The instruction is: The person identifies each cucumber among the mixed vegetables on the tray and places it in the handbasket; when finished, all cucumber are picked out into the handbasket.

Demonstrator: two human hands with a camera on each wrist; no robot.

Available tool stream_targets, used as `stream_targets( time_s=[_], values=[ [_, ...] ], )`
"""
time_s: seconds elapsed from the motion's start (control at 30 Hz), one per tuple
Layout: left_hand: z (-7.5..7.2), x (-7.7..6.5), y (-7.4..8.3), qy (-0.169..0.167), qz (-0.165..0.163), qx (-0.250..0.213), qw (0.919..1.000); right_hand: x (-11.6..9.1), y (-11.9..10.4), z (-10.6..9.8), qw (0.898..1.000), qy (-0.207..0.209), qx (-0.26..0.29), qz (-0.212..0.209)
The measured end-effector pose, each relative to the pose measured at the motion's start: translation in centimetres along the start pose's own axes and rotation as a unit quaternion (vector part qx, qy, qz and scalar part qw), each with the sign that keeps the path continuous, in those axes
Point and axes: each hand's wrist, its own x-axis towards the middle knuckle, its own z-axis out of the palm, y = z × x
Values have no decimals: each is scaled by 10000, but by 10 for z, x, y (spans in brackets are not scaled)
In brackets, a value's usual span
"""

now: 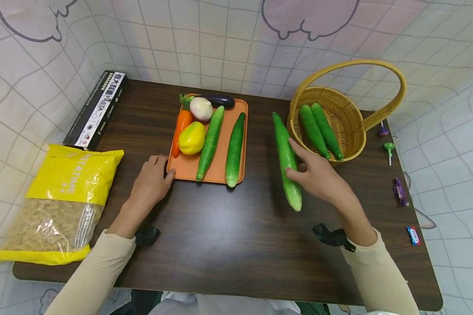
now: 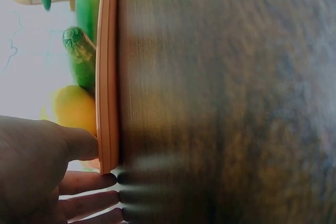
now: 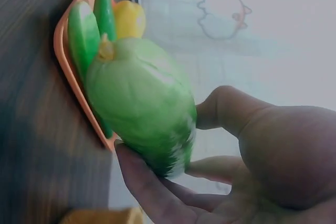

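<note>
My right hand point(image 1: 319, 175) pinches a long green cucumber point(image 1: 285, 162) between thumb and fingers, just left of the wicker basket point(image 1: 364, 142). In the right wrist view the cucumber point(image 3: 142, 93) points its stem end at the camera. Two more cucumbers point(image 1: 314, 131) lie inside the basket. At the orange tray point(image 1: 187, 168), my left hand point(image 1: 150, 181) grips the front left corner, thumb at the rim and fingers along the side. On the tray are two cucumbers point(image 1: 234, 153), a yellow bell pepper point(image 1: 192, 138), a carrot point(image 1: 180, 124), a white turnip point(image 1: 201, 109) and an eggplant point(image 1: 220, 101).
A yellow bag of pasta point(image 1: 63, 201) lies at the left, with a black pasta box point(image 1: 96, 109) behind it. Along the right edge lie a green lollipop point(image 1: 389, 148), a purple candy point(image 1: 400, 191) and a blue-red candy point(image 1: 413, 235). The basket's handle arches high.
</note>
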Motion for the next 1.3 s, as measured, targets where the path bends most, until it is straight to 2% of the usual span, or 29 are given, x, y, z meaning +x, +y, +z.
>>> stream_targets(
  time_s=[0.2, 0.37, 0.6, 0.77, 0.93, 1.07, 1.2, 1.3],
  values=[
    [1, 1, -1, -34, -48, 30, 10000, -34, 13, -26, 9993, 137, -235, 248],
    [1, 3, -1, -51, -105, 38, 9999, -35, 19, -56, 9965, 118, -704, 433],
    [1, 3, -1, -83, -93, 57, 9999, 3, 19, -95, 9865, -340, -1530, 477],
    [1, 2, -1, -30, -16, 93, 10000, 39, 13, -108, 9732, -934, -2054, 446],
    [1, 1, -1, -46, -14, 75, 10000, 67, 7, -113, 9634, -1516, -2100, 683],
    [1, 2, -1, -102, -10, 53, 9999, 84, 6, -114, 9609, -1874, -1837, 886],
    [-1, 2, 0, -132, -42, 48, 9999, 96, 6, -111, 9591, -1930, -1830, 963],
    [-1, 1, -1, -116, -52, 40, 9999, 100, 6, -111, 9538, -1806, -2263, 800]
  ],
)
